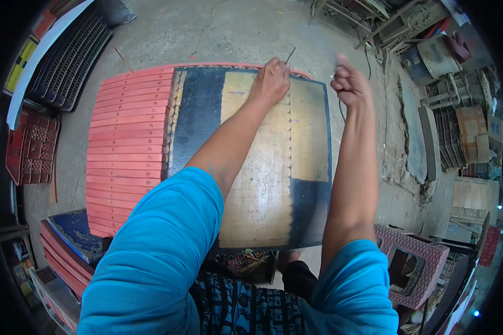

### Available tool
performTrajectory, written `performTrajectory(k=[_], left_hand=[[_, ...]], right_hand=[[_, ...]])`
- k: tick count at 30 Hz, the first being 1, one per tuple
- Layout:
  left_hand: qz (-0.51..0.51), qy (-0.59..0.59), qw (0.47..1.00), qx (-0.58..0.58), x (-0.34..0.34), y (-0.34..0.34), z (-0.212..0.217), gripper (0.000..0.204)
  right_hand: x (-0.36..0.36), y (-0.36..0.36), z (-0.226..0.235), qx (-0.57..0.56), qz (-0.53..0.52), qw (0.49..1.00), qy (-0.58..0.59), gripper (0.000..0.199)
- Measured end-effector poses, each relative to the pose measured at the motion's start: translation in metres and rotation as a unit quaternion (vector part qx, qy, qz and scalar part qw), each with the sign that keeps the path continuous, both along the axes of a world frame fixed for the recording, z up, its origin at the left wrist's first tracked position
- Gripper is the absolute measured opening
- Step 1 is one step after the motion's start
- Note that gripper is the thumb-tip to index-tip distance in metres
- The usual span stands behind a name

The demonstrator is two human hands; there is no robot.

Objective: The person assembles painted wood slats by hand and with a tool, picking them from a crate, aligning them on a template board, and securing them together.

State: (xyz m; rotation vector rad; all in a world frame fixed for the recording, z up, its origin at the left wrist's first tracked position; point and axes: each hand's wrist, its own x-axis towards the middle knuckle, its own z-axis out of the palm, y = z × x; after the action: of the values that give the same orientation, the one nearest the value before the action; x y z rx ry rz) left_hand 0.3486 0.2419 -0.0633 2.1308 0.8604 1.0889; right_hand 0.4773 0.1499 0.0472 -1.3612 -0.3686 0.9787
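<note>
Setting: a workshop with a rough concrete floor [218, 33], goods stacked round every edge.

Far left: a black plastic grille [67, 58] leaning beside a long white strip with a yellow rectangular label; below them a red lattice crate [31, 148]. Lower left: a flat blue-topped panel [75, 231] lying on red ones.

Centre left: a stack of red slatted panels [126, 151], partly covered by the piece I am working on.

Centre: a woven mat panel [262, 167], tan in the middle with dark blue bands and rows of stitch holes, lying flat on the stack in front of my knees.

My left hand [271, 81] rests at the panel's far edge, fingers together and pinched on a thin dark needle [289, 54] that sticks up past the edge.

My right hand [349, 81] is raised just beside it, off the panel, fingers curled shut; I cannot tell if a thread runs through them.

Step, as I judge it: stitching along the far edge. The next move calls for a steady pull and keeping the panel flat.

Lower right: a pink woven stool [413, 262]. Far right: a brown cardboard box [472, 134] and a pale flat board, among wooden clutter.
</note>
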Motion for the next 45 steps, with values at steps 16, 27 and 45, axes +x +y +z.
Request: performTrajectory(k=[16,27,45], left_hand=[[-0.001,-0.013,1.0,-0.014,-0.002,-0.007,0.007,0.024],[0.002,0.026,1.0,0.0,-0.01,-0.005,0.001,0.02],[-0.007,0.043,0.999,-0.004,-0.007,-0.012,0.013,0.028]], right_hand=[[-0.038,-0.197,0.025,0.11,-0.171,0.972,0.119,0.017],[-0.052,-0.042,0.048,0.28,0.013,0.944,0.174,0.018],[-0.005,-0.02,0.006,0.209,0.039,0.955,0.209,0.013]])
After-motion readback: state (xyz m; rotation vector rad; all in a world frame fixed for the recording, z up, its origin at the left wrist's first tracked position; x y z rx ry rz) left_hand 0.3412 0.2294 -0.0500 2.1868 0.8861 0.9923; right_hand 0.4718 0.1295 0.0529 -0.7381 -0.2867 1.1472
